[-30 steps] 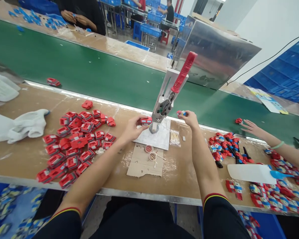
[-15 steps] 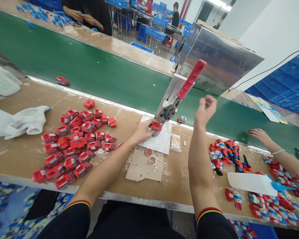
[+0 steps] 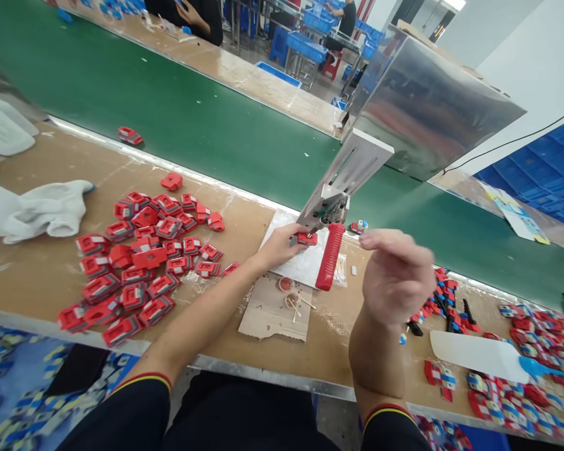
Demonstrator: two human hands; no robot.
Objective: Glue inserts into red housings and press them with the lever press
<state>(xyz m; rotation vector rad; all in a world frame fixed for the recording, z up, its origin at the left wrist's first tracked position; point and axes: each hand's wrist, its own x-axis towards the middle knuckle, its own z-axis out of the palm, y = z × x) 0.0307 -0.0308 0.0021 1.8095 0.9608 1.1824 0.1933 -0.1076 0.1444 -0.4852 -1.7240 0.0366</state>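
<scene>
My left hand point(image 3: 277, 246) pinches a small red plastic part point(image 3: 306, 238) seated under the head of a white hand press point(image 3: 352, 168). The press's red lever handle point(image 3: 331, 257) is swung down and points toward me. My right hand point(image 3: 395, 275) hovers just right of that handle, blurred, fingers loosely curled with nothing in them. A heap of the same red parts point(image 3: 145, 260) lies on the brown bench left of my left forearm. One red-and-blue part point(image 3: 357, 226) rests behind the press at the edge of the belt.
A green conveyor belt point(image 3: 192, 125) runs behind the bench, with one red part point(image 3: 130, 135) on it. White cloths point(image 3: 42, 210) lie far left. Cardboard with small cups and swabs point(image 3: 282, 300) sits before the press. Assembled red-blue parts point(image 3: 517, 369) cover the right.
The red lever has swung from upright down toward me. My right hand came down and back from beside it. My left hand stays on the part under the press.
</scene>
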